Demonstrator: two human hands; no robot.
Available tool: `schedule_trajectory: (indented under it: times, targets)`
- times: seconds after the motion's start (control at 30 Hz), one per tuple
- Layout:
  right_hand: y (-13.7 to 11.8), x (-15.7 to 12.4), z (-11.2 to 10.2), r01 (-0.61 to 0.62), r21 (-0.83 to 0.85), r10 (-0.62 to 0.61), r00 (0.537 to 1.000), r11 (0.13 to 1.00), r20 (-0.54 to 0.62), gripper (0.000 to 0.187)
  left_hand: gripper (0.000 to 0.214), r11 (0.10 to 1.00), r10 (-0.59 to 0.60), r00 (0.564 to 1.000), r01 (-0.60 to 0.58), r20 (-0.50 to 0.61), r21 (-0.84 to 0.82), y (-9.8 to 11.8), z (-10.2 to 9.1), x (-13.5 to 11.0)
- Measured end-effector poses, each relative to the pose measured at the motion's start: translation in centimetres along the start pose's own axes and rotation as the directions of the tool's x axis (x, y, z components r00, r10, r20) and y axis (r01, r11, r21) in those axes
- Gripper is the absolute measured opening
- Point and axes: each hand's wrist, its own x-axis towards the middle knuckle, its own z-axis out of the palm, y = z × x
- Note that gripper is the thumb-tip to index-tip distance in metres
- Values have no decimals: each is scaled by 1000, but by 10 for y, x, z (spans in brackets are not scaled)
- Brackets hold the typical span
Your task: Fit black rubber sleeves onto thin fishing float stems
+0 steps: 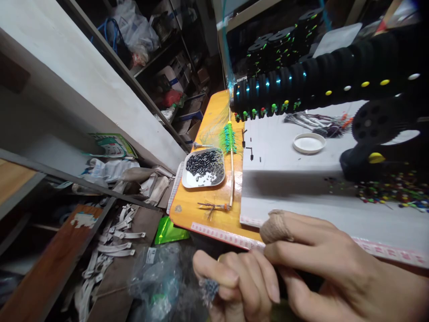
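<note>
Low in front of me, my left hand (239, 279) is closed, its fingers curled. A small frayed grey-blue tuft (209, 290) sticks out between its thumb and fingers. My right hand (330, 259) touches or nearly touches it, with its fingers bent together. What lies between the right fingertips is hidden. A tan wrap (276, 226) covers one right fingertip. Both hands are by the front edge of the yellow table (197, 208). On it stands a white tray (187, 181) of small dark shiny cylinders (203, 163). Beside it lies a thin stick (232, 179) with green and blue thread wound on it.
Above the white board (284, 188) runs a row of black spools (284, 85) with coloured pins. Loose colour-headed pins (392, 190), a white lid (309, 143) and grey bundles (318, 123) lie on the board. A shelf frame (150, 107) and plastic bags (157, 277) stand left.
</note>
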Motion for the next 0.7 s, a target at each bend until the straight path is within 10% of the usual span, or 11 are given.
schedule_trajectory:
  times: [0.23,0.47,0.7]
  targets:
    - [1,1,-6,-31,-33,28,997,999,-70,20,25,997,45,999,-43,27,-57,36,-15,27]
    - [4,2,-5,-51,-47,46,994,998,-95,20,14,833,-106,994,68,37,548,56,-60,54]
    - [8,4,-3,-69,-88,54,985,994,-163,18,29,558,-426,828,-76,364,826,67,-91,108]
